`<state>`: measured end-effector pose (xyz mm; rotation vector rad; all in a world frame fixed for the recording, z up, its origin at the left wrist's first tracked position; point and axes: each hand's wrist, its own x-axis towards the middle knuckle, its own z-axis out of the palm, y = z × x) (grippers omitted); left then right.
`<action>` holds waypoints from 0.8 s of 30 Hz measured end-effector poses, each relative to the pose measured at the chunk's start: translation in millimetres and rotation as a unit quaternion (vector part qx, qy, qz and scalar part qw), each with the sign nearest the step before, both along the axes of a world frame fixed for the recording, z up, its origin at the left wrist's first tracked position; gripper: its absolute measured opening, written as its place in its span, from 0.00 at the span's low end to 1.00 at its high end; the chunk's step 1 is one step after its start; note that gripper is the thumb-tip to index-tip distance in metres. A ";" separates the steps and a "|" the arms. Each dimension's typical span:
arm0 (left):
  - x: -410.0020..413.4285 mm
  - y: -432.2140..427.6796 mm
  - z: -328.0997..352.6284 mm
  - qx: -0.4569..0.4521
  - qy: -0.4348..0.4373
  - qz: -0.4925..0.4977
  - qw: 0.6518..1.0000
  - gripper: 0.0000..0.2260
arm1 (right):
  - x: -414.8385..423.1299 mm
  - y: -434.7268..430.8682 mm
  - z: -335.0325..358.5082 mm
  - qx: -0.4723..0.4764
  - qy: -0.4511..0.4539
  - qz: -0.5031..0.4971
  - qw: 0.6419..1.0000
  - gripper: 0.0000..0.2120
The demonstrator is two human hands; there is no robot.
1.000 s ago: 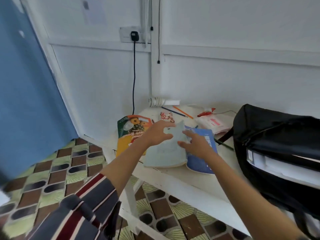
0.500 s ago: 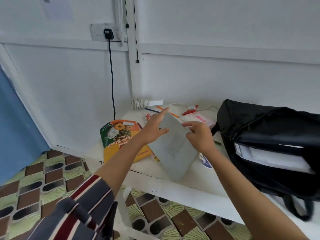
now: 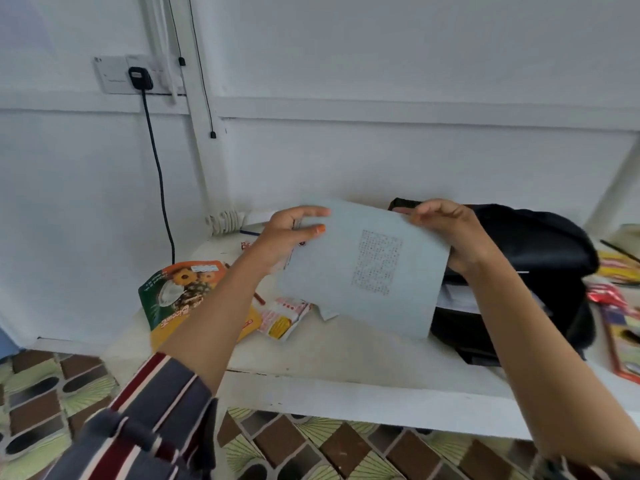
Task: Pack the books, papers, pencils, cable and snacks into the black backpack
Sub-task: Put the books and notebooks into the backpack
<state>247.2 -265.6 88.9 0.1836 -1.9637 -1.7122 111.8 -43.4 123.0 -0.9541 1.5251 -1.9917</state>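
Head view: a pale blue-grey thin book (image 3: 363, 268), its cover bearing a small block of print, is held in the air above the white table (image 3: 332, 355), tilted so that its lower corner points to about 5 o'clock. The left hand (image 3: 287, 237) grips the book's left edge at 9 o'clock of the cover, fingers curled over the front and the orange-painted thumbnail lying on the cover. The right hand (image 3: 446, 230) pinches the book's upper right corner at about 1 o'clock, fingers bent over the top edge. The book spans the gap between the two hands and its right part overlaps the mouth of the black fabric backpack (image 3: 533, 271), which lies on the table at 3 o'clock of the book; whether the book touches the backpack cannot be told. White papers (image 3: 457, 296) show inside the backpack's opening, just below the right wrist. At 8 o'clock of the book, under the left forearm, a green and orange biscuit packet (image 3: 180, 296) lies flat on the table, and a small red, white and yellow snack wrapper (image 3: 284, 317) lies just beside it at 7 o'clock of the book. A coiled white cable (image 3: 225, 221) sits against the wall at 10 o'clock, behind the left hand.
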 end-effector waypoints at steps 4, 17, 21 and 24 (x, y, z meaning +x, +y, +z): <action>-19.7 20.5 -2.0 0.057 0.014 -0.021 0.998 0.13 | -6.7 32.2 -24.2 -0.065 -0.085 -0.047 0.993 0.11; -96.5 115.1 -15.9 -0.010 -0.091 -0.124 0.988 0.10 | -15.4 143.8 -92.1 0.063 0.013 -0.114 0.991 0.20; -126.5 153.8 -23.5 -0.127 -0.117 -0.099 0.980 0.25 | -35.6 193.3 -87.6 0.080 -0.067 -0.168 0.980 0.19; -145.0 183.3 -32.3 -0.220 -0.050 -0.034 0.974 0.16 | -60.1 231.3 -85.8 0.130 -0.042 -0.205 0.969 0.19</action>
